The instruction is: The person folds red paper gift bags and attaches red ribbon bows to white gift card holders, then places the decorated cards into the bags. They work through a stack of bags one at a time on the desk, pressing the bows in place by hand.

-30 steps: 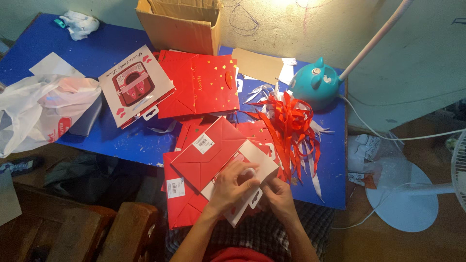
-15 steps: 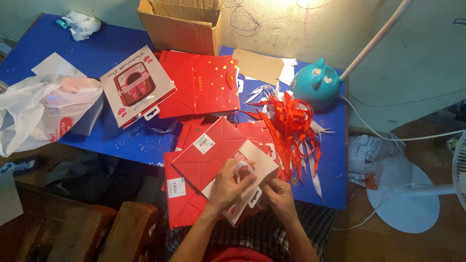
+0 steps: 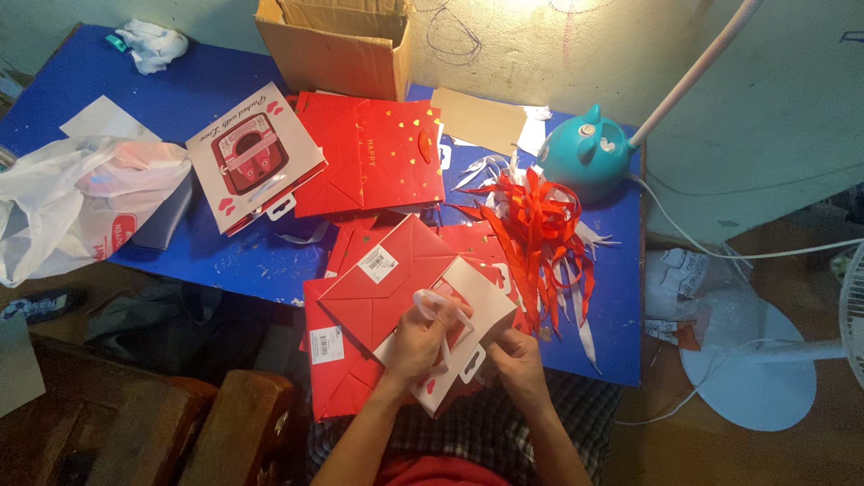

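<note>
Lower middle of frame, left hand (image 3: 421,340) pinches a white ribbon loop (image 3: 438,304) while right hand (image 3: 517,358) grips the white bag (image 3: 468,328), so that ribbon could easily slip free.

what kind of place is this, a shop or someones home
Most likely a makeshift home workspace for assembling gift bags, not a shop: a blue table against a scuffed wall, flat red paper bags, loose red ribbons, a cardboard box and a floor fan.
</note>
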The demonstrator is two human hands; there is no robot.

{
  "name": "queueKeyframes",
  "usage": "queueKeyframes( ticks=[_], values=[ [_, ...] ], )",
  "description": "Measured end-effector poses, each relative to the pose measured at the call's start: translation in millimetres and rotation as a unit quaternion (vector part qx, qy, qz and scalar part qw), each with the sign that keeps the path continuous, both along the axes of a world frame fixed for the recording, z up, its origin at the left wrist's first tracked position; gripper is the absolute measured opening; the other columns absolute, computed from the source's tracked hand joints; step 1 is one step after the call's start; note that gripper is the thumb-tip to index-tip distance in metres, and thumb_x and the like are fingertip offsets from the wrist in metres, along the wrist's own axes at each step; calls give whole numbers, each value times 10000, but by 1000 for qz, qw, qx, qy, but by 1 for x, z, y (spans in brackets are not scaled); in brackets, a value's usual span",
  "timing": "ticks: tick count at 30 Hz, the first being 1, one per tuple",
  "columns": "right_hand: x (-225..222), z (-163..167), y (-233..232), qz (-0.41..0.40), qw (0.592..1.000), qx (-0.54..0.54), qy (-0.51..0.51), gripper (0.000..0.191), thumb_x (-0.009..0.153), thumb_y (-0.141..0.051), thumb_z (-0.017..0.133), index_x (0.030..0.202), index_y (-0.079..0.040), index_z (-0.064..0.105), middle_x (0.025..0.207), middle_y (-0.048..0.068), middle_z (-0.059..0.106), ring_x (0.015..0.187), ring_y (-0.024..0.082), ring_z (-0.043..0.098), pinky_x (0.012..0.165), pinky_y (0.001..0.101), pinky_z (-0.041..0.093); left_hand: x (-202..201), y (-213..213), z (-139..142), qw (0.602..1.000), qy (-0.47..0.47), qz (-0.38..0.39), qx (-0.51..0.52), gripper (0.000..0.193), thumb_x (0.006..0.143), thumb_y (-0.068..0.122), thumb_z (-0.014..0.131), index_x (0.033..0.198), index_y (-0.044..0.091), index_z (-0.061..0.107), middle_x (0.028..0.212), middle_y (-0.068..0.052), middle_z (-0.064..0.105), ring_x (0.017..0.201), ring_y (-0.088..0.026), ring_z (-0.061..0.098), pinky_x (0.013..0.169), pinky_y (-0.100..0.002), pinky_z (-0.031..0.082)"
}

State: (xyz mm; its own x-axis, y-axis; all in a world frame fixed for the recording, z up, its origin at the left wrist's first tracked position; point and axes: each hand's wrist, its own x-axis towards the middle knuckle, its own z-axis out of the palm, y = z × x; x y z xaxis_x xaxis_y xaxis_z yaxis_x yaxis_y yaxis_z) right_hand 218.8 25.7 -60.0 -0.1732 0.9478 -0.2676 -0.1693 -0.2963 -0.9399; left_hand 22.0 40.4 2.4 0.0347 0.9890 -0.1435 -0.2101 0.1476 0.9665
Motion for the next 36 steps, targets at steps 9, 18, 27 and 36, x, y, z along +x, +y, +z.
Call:
queueKeyframes(
  ticks=[9,18,27,36],
  values=[
    [-1,3,0,0,1000,17,-7,192,969,-79,611,1017,58,736,695,83,711,495,126,611,446,281,485,0,0,-24,999,3,35,38,257,1043,247,706,1056,-10,707,891,-61,682,803,-131,632,724,-297,531],
    [2,-12,0,-10,1000,16,-7,166,952,-35,582,995,67,705,683,98,716,483,152,645,444,295,501,-5,-4,11,952,214,-45,214,329,847,201,832,1117,18,789,1138,-89,655,1070,-170,624,857,-322,555],
    [-7,-3,-4,-56,996,60,-17,168,939,-8,600,1051,45,713,817,77,750,620,125,688,541,272,543,4,-7,10,999,8,-14,41,185,971,164,659,1041,6,724,822,-11,708,736,-83,654,670,-265,540],
    [-3,4,-4,-40,998,39,-8,217,960,-77,632,1120,50,704,852,94,767,599,138,692,530,282,553,2,-5,10,998,39,-27,49,180,965,186,677,1018,16,707,825,-28,738,753,-95,693,686,-280,564]
  ],
)
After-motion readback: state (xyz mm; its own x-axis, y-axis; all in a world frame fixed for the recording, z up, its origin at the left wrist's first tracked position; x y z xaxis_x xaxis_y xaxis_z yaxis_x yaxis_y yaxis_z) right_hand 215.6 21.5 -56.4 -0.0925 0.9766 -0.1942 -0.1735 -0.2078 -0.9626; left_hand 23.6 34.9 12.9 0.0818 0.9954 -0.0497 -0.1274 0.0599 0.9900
